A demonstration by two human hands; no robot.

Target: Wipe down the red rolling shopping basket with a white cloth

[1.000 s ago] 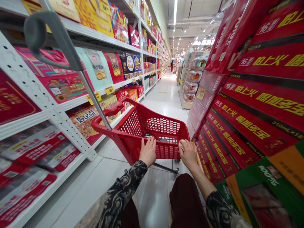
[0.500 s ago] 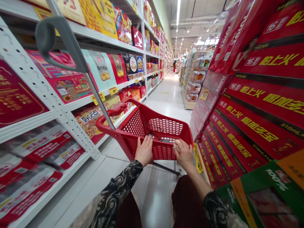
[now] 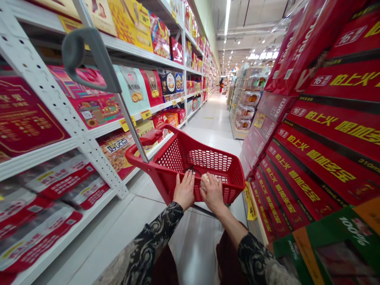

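Note:
A red rolling shopping basket (image 3: 139, 160) stands in front of me, with perforated walls and a long metal pole that ends in a grey loop handle (image 3: 89, 59). My left hand (image 3: 184, 190) lies on the basket's near rim, fingers stretched out and nothing visible in it. Close beside it on the same rim, my right hand (image 3: 212, 194) has curled fingers around a crumpled white tissue (image 3: 204, 180), pressed against the edge. Something thin and dark, like a cord (image 3: 192, 170), lies inside the basket, partly hidden by my hands.
White shelving (image 3: 89, 134) with boxed and bagged snacks runs along the left. Stacked red drink cartons (image 3: 320, 158) rise close on the right, with a green box (image 3: 329, 245) in front. Ahead, a tiled aisle (image 3: 212, 130) passes a pallet of packaged goods (image 3: 246, 101); a person (image 3: 221, 84) is far off.
My right hand has slid left along the rim with the tissue, from near the right corner to beside my left hand. My left hand stays on the rim; the view has shifted slightly.

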